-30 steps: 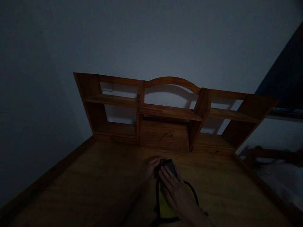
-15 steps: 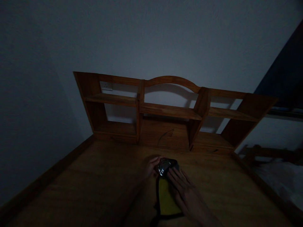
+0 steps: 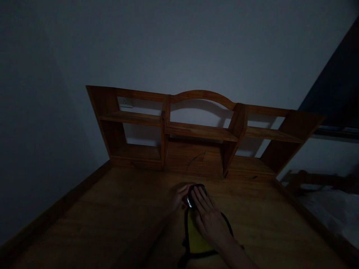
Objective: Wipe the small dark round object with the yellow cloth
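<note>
Low in the middle of the head view, my left hand (image 3: pixel 179 197) grips the left edge of a shiny round dish-like thing (image 3: pixel 190 201), whose exact kind I cannot make out. My right hand (image 3: pixel 209 218) lies over it, fingers long and close together, pressing a dark part of a cloth onto its top. Below them spreads the yellow cloth (image 3: pixel 198 239) with black edging, partly covered by my right hand and forearm. Most of the round thing is hidden under the fingers and the dark fabric.
The wooden desk top (image 3: pixel 126 209) has raised side edges. At its back stands a wooden shelf unit (image 3: pixel 200 129) with several compartments, against a pale wall (image 3: pixel 179 48). A socket (image 3: pixel 125 102) shows behind the left compartment. Pale bedding (image 3: pixel 331 209) lies beyond the right edge.
My right hand has slid left and slightly up with the dark fabric, now covering most of the round thing. More of the yellow cloth's right edge shows. My left hand stays put.
</note>
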Demonstrator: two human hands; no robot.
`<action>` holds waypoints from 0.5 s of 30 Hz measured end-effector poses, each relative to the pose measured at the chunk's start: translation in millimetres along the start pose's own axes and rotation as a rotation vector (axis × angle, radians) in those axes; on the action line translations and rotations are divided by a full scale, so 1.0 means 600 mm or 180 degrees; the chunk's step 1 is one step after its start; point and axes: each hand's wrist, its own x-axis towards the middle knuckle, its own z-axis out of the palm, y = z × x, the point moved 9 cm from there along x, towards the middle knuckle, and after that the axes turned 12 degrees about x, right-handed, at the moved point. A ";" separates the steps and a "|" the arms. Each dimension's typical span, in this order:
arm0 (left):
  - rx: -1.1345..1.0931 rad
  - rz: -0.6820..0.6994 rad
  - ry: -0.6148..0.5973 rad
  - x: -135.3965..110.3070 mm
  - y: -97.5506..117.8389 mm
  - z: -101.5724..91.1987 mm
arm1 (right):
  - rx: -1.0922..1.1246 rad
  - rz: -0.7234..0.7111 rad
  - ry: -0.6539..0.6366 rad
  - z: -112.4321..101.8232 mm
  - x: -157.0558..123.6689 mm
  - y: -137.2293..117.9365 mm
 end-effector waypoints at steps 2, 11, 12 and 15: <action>-0.0009 0.0031 0.0056 -0.001 0.002 -0.002 | 0.0017 -0.0032 -0.0042 0.003 0.001 -0.009; 0.0060 0.0652 0.0206 -0.016 0.066 0.008 | 0.0233 -0.0049 -0.0424 0.017 -0.032 -0.015; 0.0063 0.0660 0.0250 -0.017 0.068 0.009 | 0.0276 -0.0061 -0.0450 0.016 -0.038 -0.015; 0.0042 0.0538 0.0360 -0.019 0.060 0.009 | 0.0347 -0.0067 -0.0476 0.010 -0.055 -0.011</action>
